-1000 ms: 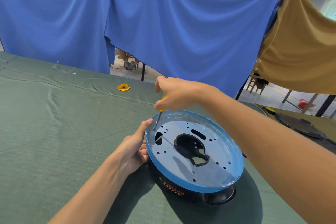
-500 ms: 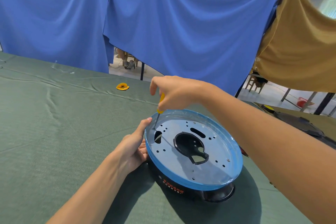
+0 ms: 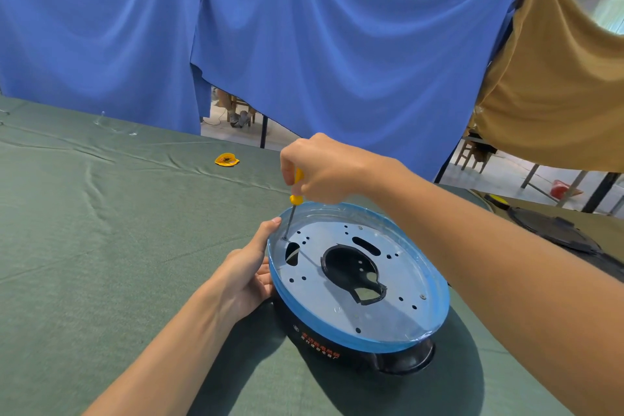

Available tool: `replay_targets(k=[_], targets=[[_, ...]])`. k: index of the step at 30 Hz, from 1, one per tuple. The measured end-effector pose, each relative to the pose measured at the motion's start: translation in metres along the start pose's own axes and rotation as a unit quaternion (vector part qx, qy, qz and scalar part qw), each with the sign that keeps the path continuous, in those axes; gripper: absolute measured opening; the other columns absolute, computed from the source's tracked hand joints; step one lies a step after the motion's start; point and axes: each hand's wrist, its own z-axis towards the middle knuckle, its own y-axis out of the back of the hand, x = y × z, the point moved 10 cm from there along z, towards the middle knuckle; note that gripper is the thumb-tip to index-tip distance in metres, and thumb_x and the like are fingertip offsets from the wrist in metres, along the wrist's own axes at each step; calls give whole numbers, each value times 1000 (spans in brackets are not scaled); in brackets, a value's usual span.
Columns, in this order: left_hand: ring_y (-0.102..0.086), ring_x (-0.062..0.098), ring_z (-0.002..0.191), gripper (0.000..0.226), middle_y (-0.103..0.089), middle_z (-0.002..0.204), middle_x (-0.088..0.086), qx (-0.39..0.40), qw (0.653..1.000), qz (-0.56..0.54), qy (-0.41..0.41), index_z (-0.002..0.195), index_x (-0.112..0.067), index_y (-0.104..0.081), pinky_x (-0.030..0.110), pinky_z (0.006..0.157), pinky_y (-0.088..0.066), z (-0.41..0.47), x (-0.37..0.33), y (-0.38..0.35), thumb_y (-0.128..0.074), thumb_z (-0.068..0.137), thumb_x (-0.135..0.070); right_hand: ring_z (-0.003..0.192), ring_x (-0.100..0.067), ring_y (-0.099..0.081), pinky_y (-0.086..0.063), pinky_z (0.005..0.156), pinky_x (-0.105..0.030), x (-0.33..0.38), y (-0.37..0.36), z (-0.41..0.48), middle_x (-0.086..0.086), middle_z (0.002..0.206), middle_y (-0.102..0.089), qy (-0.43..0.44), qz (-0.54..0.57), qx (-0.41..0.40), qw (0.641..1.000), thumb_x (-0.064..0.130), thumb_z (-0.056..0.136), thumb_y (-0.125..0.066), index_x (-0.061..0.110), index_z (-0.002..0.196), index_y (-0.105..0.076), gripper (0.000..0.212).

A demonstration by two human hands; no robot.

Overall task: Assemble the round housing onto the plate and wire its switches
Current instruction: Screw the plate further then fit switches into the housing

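Our right hand (image 3: 324,169) has its grip closed around the yellow screwdriver (image 3: 296,186), tip down on the plate (image 3: 354,284) near its left rim, while our left hand (image 3: 248,275) cups that rim, thumb on its edge. The plate sits atop the black housing (image 3: 324,348) on the green tabletop (image 3: 101,230). A small yellow part (image 3: 227,159) lies well beyond; black parts (image 3: 553,230) lie far right.
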Motion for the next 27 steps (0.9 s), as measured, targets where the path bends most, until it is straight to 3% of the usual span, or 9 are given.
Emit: replay_targets(k=[2,7,10,13,15,18,21,23,27], targets=[[-72,31,85,63,-74,105,18,1,1000,-1,-2,122,-1,-65,41,78,-58,-1,0,-1,-74,81,-48,81,-23,-60,-36,49,-26,0,3,4,-5,88,-59,-6,1,-32,999,14,92,-57,12,93,-61,5],[-72,31,82,64,-74,106,20,-2,1000,0,2,122,0,-64,39,71,-59,-2,0,-1,-74,81,-48,44,-16,-60,-39,47,-25,-9,-1,9,-6,58,-53,-38,11,-44,998,34,99,-50,12,66,-44,40],[-73,31,82,64,-74,104,19,-2,1000,-2,0,122,0,-64,40,73,-59,-1,0,-1,-74,81,-48,67,-20,-64,-38,49,-28,-14,-7,8,-5,75,-59,-52,-9,10,999,49,94,-52,14,84,-52,37],[-72,32,87,64,-74,104,19,-2,1000,2,0,122,-1,-64,44,84,-58,0,0,0,-74,80,-48,75,-21,-61,-37,49,-27,-11,-8,7,-7,90,-62,-34,-25,36,998,34,92,-58,11,99,-57,24],[-71,33,91,64,-74,106,20,-2,1000,3,-1,122,-1,-65,47,93,-55,0,1,0,-75,80,-48,62,-20,-50,-31,47,-27,-9,-5,7,-6,77,-53,-28,-30,4,999,30,96,-56,10,83,-56,24],[-70,31,88,63,-74,107,20,-3,1000,4,-5,121,-1,-66,47,94,-53,1,0,0,-75,80,-48,56,-18,-36,-26,49,-30,-17,-5,6,-3,68,-37,-71,-6,-30,997,38,101,-47,15,65,-34,44],[-72,29,82,62,-75,103,19,-3,1000,0,-5,119,-1,-66,42,78,-60,2,0,1,-75,80,-48,69,-18,-49,-33,52,-30,-20,-10,5,-2,80,-48,-86,-12,20,996,48,96,-50,12,85,-45,38],[-73,30,81,62,-75,103,18,-1,1000,-3,-2,119,-1,-66,38,70,-60,1,1,0,-75,80,-48,85,-23,-59,-41,57,-29,-14,-10,4,-3,96,-58,-63,-23,54,996,38,93,-58,9,106,-52,32],[-71,32,94,63,-74,108,18,-2,1000,-4,-4,121,-2,-66,45,89,-57,2,1,0,-75,79,-48,78,-26,-59,-35,47,-25,-6,-2,4,-5,84,-58,-22,-16,-5,1000,8,89,-58,12,90,-64,7]])
